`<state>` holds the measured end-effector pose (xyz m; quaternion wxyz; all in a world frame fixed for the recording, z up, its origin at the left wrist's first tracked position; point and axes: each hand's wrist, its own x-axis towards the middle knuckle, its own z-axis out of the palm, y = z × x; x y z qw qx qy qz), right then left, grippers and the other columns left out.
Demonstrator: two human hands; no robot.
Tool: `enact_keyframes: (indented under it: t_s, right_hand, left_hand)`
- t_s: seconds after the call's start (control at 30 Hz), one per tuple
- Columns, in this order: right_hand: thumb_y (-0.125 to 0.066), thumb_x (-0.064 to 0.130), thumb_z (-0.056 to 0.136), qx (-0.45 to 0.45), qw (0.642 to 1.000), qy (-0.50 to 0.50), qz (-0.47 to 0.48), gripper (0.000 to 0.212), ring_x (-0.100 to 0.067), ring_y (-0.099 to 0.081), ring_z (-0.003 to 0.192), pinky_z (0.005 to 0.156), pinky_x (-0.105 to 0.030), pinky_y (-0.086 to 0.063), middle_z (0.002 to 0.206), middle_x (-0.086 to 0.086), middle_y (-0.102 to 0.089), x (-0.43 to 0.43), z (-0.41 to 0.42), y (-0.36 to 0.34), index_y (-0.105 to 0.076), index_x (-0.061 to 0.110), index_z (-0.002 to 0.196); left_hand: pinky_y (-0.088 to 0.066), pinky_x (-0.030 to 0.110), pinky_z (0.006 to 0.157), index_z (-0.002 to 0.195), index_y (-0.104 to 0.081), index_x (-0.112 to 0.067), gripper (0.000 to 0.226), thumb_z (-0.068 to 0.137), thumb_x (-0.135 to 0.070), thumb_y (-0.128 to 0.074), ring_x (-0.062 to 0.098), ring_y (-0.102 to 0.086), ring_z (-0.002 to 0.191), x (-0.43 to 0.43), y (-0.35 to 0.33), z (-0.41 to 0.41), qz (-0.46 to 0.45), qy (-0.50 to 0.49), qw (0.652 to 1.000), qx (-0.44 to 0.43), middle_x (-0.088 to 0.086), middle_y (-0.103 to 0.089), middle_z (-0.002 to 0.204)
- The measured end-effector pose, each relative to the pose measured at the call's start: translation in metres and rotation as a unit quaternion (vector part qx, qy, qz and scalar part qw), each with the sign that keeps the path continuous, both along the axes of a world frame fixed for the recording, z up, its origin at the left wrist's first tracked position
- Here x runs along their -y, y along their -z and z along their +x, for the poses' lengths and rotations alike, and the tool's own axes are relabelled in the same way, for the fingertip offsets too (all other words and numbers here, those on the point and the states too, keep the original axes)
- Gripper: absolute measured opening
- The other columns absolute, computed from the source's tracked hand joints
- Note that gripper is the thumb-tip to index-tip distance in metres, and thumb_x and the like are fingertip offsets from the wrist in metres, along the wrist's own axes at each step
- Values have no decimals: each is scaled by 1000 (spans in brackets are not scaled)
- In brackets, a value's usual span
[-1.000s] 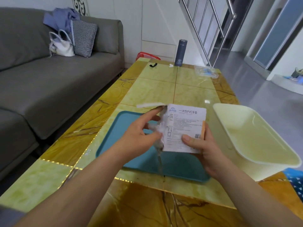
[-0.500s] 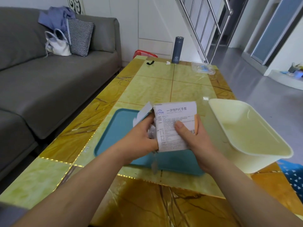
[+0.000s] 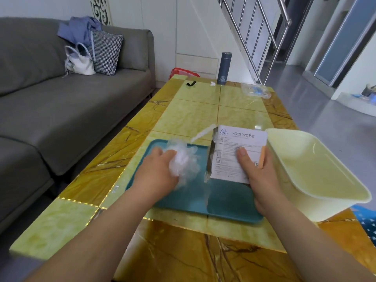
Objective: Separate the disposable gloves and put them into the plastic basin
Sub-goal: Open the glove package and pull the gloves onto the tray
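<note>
My left hand grips a crumpled bunch of clear disposable gloves above the teal tray, a short way left of the box. My right hand holds the white glove box upright, thumb across its printed face, with the torn opening flap sticking out at its upper left. The pale yellow plastic basin stands to the right of the box, partly over the table edge, with nothing visible inside it.
The yellow marble-pattern table carries a dark flask, a clear plastic packet and a small black clip at its far end. A grey sofa runs along the left. A stair railing rises behind.
My left hand has pulled a bunch of gloves out of the box's opening and moved left, away from the box. My right hand has kept holding the box.
</note>
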<state>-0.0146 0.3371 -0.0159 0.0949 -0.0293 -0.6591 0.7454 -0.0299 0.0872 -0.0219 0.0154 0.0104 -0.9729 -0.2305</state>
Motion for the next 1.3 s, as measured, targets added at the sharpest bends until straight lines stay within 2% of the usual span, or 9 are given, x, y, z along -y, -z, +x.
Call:
enact_keyframes:
  t_s: [0.13, 0.27, 0.43, 0.57, 0.73, 0.9, 1.07, 1.17, 1.3]
  right_hand:
    - [-81, 39, 83, -15, 1000, -4, 16, 61, -19, -71, 114, 101, -52, -55, 125, 6, -73, 7, -1, -3, -54, 30, 137]
    - [-84, 34, 82, -28, 999, 3, 25, 69, -20, -71, 114, 101, -52, -56, 127, 6, -72, 5, 1, -10, -50, 35, 142]
    - [-85, 37, 81, -62, 997, 27, 44, 74, -15, -72, 112, 95, -49, -59, 127, 9, -72, 7, 9, -23, -48, 38, 146]
    - [-83, 34, 84, -84, 995, 12, 53, 66, -17, -72, 112, 93, -48, -60, 125, 8, -73, 7, 14, -36, -52, 33, 142]
    - [-81, 33, 86, -84, 994, -16, 66, 58, -12, -73, 107, 85, -35, -62, 120, 10, -74, 3, 20, -45, -56, 30, 138]
    - [-76, 34, 86, -66, 996, -39, 47, 49, -14, -74, 107, 85, -34, -62, 118, 7, -76, -8, 19, -49, -59, 27, 131]
    - [-70, 43, 88, -27, 997, -75, 18, 50, -13, -73, 108, 86, -36, -60, 120, 9, -75, -20, 16, -51, -56, 30, 134]
    - [-61, 54, 93, -2, 995, -93, 40, 42, -11, -73, 107, 91, -39, -58, 119, 12, -75, -19, 16, -46, -56, 38, 131]
    - [-58, 52, 96, 12, 993, -101, 55, 45, -11, -72, 111, 97, -39, -55, 122, 11, -74, -18, 16, -37, -52, 36, 138]
  left_hand:
    - [-37, 47, 119, 161, -9, -50, 95, 87, -48, -68, 31, -22, 155, 2, -2, 5, -8, 37, 998, 48, 0, -9, 172]
    - [-20, 49, 127, 158, -31, -45, 75, 89, -55, -58, 22, -4, 160, 2, -18, 9, 26, 17, 999, -18, -4, -8, 174]
    - [-54, 39, 98, 117, -74, -22, 28, 92, -30, -67, 12, -58, 118, -8, -19, 15, 106, 86, 961, -241, -8, -65, 126]
    - [-59, 34, 91, 126, -73, -25, 41, 102, 0, -51, 8, -71, 104, -45, -24, 26, 314, 177, 929, -84, -13, -75, 113]
    - [-63, 43, 76, 122, -71, -24, 30, 94, -11, -73, 22, -74, 87, -65, -41, 13, 442, 101, 884, -113, -1, -77, 97]
    - [-58, 55, 98, 120, -71, -21, 38, 90, 1, -75, 29, -71, 115, -81, -52, 3, 561, 138, 815, 31, 4, -77, 120]
    - [-57, 48, 101, 133, -64, -11, 39, 97, 5, -64, 30, -70, 118, -92, -64, -4, 491, 246, 824, 139, 14, -73, 126]
    - [-62, 35, 87, 107, -74, -20, 16, 103, -12, -61, 10, -74, 96, -101, -64, -8, 415, 242, 871, 107, -1, -79, 102]
    - [-59, 23, 75, 88, -66, -24, 27, 104, -5, -56, 1, -70, 75, -107, -51, -9, 433, 201, 870, 128, -11, -73, 77]
